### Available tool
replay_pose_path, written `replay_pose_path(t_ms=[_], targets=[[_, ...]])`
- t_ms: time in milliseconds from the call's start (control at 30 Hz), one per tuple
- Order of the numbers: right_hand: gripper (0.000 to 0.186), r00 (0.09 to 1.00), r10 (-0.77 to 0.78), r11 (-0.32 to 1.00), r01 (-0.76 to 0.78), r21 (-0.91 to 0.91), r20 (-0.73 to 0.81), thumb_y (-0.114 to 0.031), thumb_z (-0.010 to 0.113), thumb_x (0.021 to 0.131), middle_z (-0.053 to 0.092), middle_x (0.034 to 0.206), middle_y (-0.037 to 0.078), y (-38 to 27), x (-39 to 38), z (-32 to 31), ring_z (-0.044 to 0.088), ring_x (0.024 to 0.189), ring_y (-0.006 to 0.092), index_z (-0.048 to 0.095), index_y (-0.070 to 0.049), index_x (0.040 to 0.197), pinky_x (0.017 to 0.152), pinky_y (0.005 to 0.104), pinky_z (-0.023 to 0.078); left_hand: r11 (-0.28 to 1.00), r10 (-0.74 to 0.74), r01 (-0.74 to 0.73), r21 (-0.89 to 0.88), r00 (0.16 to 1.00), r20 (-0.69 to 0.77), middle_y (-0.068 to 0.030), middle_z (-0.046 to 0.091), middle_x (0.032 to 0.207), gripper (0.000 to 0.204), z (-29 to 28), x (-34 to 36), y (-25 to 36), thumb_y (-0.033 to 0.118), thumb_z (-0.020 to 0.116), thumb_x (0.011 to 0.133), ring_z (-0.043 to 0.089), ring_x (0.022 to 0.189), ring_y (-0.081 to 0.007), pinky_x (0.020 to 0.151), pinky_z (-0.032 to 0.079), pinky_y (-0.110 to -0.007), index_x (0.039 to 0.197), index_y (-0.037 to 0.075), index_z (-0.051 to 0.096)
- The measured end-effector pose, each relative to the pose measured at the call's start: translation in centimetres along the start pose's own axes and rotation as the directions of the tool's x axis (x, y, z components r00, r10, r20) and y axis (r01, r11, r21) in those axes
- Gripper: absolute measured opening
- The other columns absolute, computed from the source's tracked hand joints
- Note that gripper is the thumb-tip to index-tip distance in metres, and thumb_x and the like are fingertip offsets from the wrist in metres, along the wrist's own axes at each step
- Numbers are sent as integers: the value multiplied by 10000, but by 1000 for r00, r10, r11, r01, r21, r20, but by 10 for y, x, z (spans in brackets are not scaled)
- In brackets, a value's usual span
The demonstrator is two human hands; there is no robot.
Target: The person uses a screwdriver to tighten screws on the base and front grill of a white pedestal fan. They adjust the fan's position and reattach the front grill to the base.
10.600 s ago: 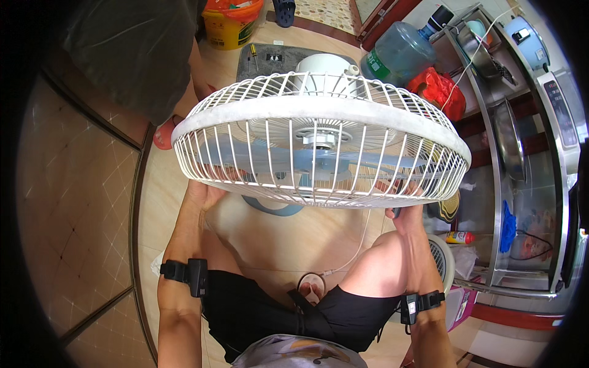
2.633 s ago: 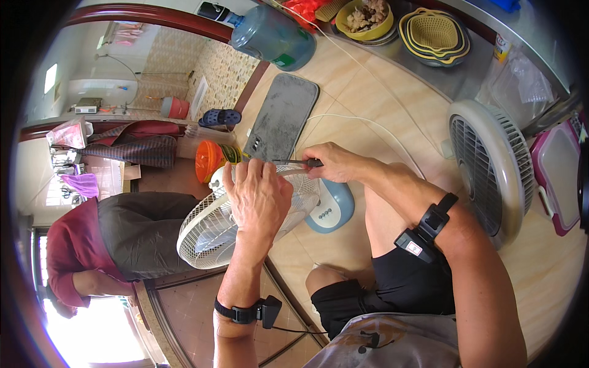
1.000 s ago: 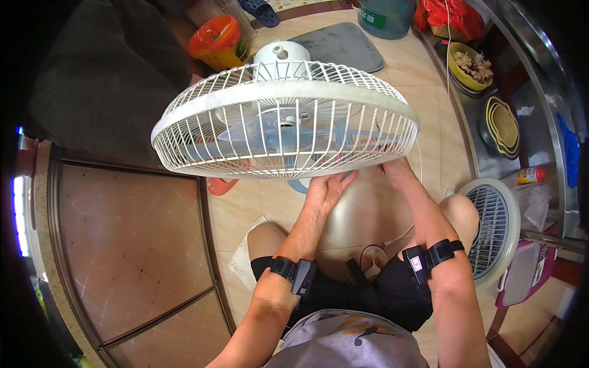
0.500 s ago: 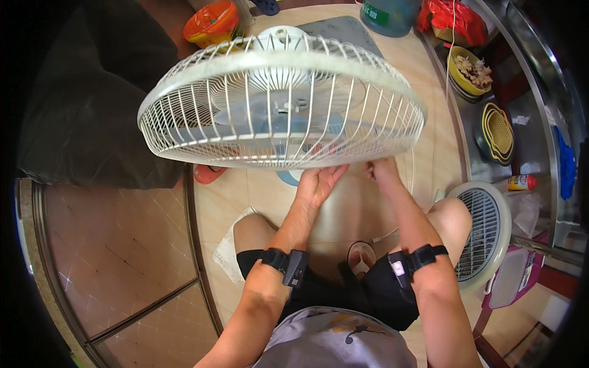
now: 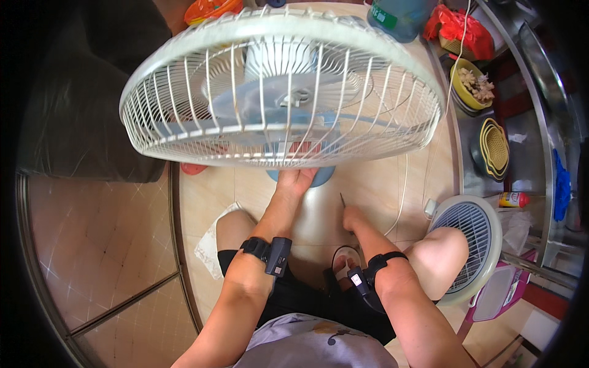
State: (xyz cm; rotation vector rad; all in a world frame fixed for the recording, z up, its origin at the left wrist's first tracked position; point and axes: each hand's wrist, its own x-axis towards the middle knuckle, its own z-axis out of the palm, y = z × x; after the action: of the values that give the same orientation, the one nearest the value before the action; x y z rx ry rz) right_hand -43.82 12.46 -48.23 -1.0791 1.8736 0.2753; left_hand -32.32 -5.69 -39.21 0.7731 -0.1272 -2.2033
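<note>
A white electric fan (image 5: 270,158) fills the upper middle, its wire guard tipped toward me and pale blue blades (image 5: 251,101) showing inside. Below the guard, part of its blue round base (image 5: 323,176) rests on the floor. My left hand (image 5: 296,179) reaches up under the guard's lower rim to the stand. Its fingers, partly hidden by the wires, appear closed on the stand. Lower and to the right, my right hand (image 5: 354,219) is closed around a thin tool with a dark shaft (image 5: 342,199) pointing up, apart from the fan. Its handle is hidden in my fist.
A round grey-and-white grille unit (image 5: 469,245) stands by my right knee, near a pink-framed box (image 5: 500,288). A white cord (image 5: 403,190) runs over the tiles. Along the right shelf are a yellow bowl of ginger (image 5: 473,86), yellow baskets (image 5: 492,147) and a red-capped bottle (image 5: 514,199).
The fan's guard looks larger and nearer. My left hand has moved slightly left, under the guard. My right hand has come down and left, away from the guard, with the tool's shaft now showing.
</note>
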Motion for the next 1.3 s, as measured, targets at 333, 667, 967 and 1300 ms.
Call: replay_pose_path(t_ms=[333,667,967,1300], targets=[[344,834,-303,934,355,29,-461,-256,633,885,686,1213,186,43,-13,-216,637,1131,381,715,-74,1166,967,416,510,998,-21,20,52,1000,13,-72,668,1195,225,-22,19,16,239,522,1046,656,1111,-247,950,575,-424,1227,135,605],[308,825,-385,665,559,495,-413,-184,690,922,693,1083,66,22,-65,-244,612,893,155,673,-92,1214,725,322,538,954,123,-116,278,992,-8,-84,599,1366,297,-44,-1,64,217,393,1080,605,1235,-261,1001,523,-487,1333,124,517],[289,734,-287,396,676,621,-615,-172,551,1020,621,1216,64,3,-52,-195,620,1055,174,601,-59,1281,744,323,591,943,145,-156,295,988,60,-169,586,1284,270,-36,7,67,95,490,1043,627,1160,-305,1009,562,-439,1294,-2,504],[332,694,-257,387,712,586,-672,-294,588,1017,608,1229,52,-5,-45,-191,626,1045,170,601,-88,1278,773,328,596,835,114,-172,523,983,143,-156,627,1236,273,-33,18,77,50,510,1027,668,1090,-264,931,606,-373,1288,-27,529]])
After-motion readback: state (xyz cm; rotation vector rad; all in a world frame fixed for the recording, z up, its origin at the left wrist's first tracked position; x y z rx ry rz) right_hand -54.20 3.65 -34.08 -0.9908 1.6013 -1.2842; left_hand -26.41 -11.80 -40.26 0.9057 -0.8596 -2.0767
